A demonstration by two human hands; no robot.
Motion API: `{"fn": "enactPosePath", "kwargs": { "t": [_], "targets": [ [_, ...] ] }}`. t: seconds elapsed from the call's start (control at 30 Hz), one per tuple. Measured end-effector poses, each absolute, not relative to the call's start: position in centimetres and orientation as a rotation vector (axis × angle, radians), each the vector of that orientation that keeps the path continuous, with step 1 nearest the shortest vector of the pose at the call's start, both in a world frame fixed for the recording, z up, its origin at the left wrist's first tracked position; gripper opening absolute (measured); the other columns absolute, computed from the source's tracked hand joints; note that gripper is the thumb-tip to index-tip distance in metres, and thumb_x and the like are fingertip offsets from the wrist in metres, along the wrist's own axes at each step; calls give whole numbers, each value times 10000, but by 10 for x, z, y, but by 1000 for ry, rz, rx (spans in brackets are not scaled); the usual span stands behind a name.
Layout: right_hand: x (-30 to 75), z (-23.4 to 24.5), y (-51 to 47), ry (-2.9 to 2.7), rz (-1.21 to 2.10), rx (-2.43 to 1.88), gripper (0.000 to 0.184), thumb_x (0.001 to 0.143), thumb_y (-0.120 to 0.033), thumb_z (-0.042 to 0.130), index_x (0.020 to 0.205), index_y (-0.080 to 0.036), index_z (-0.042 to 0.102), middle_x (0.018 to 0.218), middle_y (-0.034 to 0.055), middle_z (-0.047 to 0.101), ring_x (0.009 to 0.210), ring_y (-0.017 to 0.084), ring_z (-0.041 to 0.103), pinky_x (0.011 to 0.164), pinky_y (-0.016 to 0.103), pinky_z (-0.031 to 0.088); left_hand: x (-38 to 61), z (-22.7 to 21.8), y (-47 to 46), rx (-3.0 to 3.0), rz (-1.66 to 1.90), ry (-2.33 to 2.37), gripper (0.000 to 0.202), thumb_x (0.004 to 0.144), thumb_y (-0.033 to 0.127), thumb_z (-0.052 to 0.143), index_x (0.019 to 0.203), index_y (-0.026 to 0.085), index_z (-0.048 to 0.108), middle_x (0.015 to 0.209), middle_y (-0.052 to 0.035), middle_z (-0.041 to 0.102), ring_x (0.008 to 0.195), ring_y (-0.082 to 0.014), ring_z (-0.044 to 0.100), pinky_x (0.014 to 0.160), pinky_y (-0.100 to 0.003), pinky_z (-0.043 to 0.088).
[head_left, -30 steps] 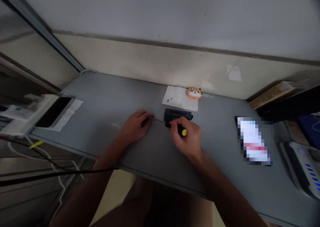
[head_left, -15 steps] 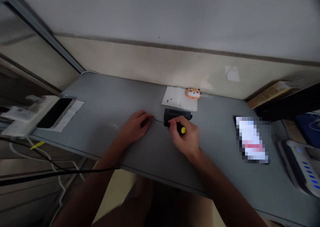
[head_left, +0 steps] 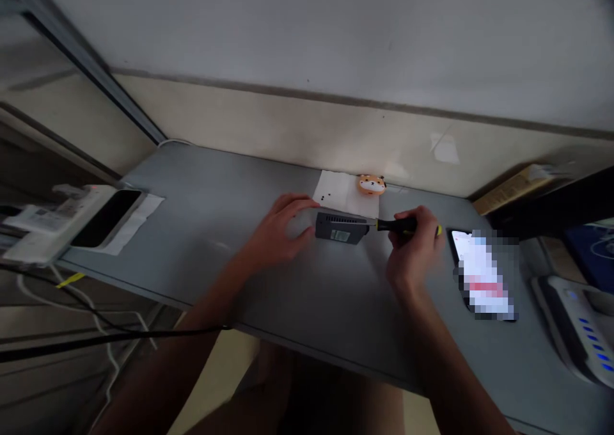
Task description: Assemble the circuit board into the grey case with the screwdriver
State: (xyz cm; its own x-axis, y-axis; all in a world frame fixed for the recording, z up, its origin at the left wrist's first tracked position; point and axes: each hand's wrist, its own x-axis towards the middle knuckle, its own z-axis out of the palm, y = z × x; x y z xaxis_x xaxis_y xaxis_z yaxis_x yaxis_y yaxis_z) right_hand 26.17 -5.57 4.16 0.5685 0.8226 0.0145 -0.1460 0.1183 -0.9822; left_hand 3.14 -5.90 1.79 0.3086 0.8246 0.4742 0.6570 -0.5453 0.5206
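A small black vented box with a pale label lies on the grey desk. At its left end is my left hand, thumb and fingers spread apart around the corner; whether the fingertips touch it I cannot tell. My right hand grips a screwdriver by its black and yellow handle. The screwdriver's thin shaft points left, across the top of the box. Behind the box, a white paper sheet carries several tiny dark bits and an orange animal-face case.
To the right lie a lit phone, partly blurred out, and a grey-white device with blue marks. A dark phone rests on paper at the left, near a white box. A black cable crosses the front left edge.
My right hand has moved right, away from the box, with the screwdriver now pointing left. My left hand has come to the box's left end and its fingers have spread.
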Motion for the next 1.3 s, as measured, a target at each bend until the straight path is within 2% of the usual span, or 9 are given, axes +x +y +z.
{"fn": "enactPosePath", "kwargs": {
  "t": [0.17, 0.4, 0.87, 1.3],
  "targets": [
    [260, 38, -53, -715, 848, -1257, 343, 814, -511, 574, 650, -210, 581, 597, -36, 518, 498, 94, 462, 469, 233, 347, 44, 16, -60, 2402, 1096, 1255, 288, 969, 238, 590, 1257, 229, 575, 1269, -107, 640, 1207, -240, 622, 1011, -409, 569],
    [258, 35, -50, -725, 880, -1261, 363, 820, -540, 566, 670, -211, 597, 626, -24, 551, 534, 105, 483, 522, 256, 381, 46, 9, -60, 2431, 1149, 1250, 308, 963, 209, 601, 1263, 230, 538, 1226, -95, 668, 1124, -224, 667, 969, -398, 584],
    [256, 33, -51, -786, 924, -1275, 384, 829, -559, 547, 656, -220, 593, 596, -36, 520, 533, 112, 484, 541, 275, 376, 44, 0, -59, 2480, 1155, 1274, 180, 1041, 246, 534, 1221, 232, 549, 1207, -84, 703, 1118, -202, 698, 975, -375, 587],
    [258, 31, -49, -779, 926, -1279, 412, 795, -608, 565, 661, -220, 595, 635, -26, 559, 556, 114, 488, 546, 272, 388, 43, 1, -59, 2662, 1214, 1244, 136, 1060, 227, 523, 1191, 238, 558, 1208, -71, 714, 1080, -186, 722, 960, -339, 592]
  ]
}}
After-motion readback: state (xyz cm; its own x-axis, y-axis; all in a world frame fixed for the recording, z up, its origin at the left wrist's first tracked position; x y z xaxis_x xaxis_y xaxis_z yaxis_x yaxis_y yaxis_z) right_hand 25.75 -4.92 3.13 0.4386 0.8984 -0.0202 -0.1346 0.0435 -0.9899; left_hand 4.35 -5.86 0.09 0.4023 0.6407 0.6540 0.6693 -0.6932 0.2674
